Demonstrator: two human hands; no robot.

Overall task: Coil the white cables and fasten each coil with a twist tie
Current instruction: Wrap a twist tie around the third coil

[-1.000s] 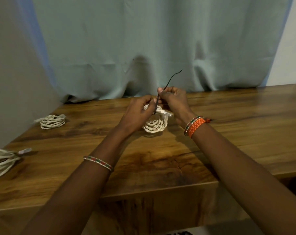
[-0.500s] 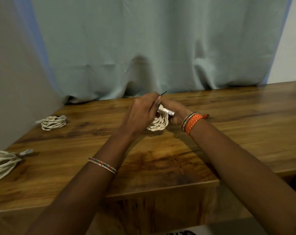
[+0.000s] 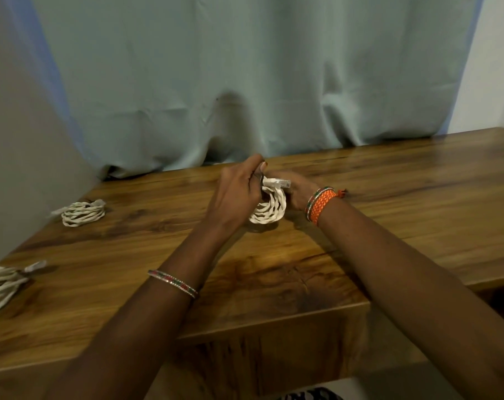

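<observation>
1. Both hands meet over the middle of the wooden worktop (image 3: pixel 274 284), right at the small coil of white cable (image 3: pixel 269 210) that stands up on its edge on the wood.
2. The left hand (image 3: pixel 236 194) covers the coil's left side, its fingers curled in and pinching a black twist tie (image 3: pixel 261 180) at the top of the loops. Only a short dark bit of the tie shows between the fingertips, so I can't tell how far round it goes.
3. The right hand (image 3: pixel 298 189) sits behind and to the right of the coil, fingers tucked in against it. It looks like it's gripping the coil, but the fingertips are hidden, so can't say for sure.
4. The cable's clear plug (image 3: pixel 281 183) sticks out sideways on top of the coil, pointing right, between the two hands.
5. Wrist stuff: an orange braided band (image 3: pixel 321 204) on the right wrist and a thin red-green bangle (image 3: pixel 173 283) on the left forearm.
6. Off to the far left there's another coiled white cable (image 3: pixel 83 212) lying flat, well apart from the hands.
7. At the left edge a looser cable bundle (image 3: pixel 1 287) is cut off by the view.
8. A pale green curtain (image 3: pixel 245 76) hangs behind the worktop.
</observation>
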